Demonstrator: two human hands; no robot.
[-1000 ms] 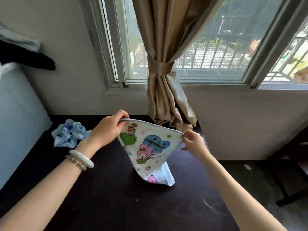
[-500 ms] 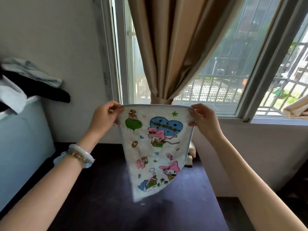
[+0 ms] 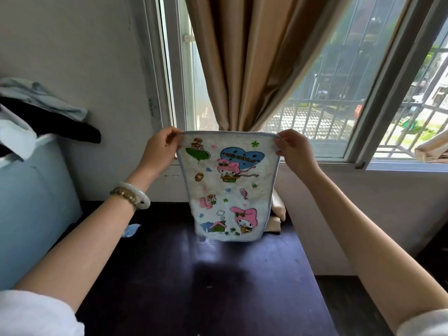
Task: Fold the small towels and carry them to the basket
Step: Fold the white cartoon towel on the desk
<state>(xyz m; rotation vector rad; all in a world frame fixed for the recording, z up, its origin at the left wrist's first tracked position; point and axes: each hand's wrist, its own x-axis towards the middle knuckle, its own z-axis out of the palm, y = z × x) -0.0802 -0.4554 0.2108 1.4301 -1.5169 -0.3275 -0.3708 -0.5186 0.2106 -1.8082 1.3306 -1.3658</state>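
Both hands pinch the top corners of the small printed towel (image 3: 228,185), the left hand (image 3: 158,149) at one corner and the right hand (image 3: 294,149) at the other, so it hangs flat and spread above the dark table (image 3: 194,287). This looks like the start of folding: next, bring the edges together evenly; no basket is in view

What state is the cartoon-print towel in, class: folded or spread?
Spread. The towel hangs as one flat layer, whole print showing, top corners pinched by the left hand and right hand.
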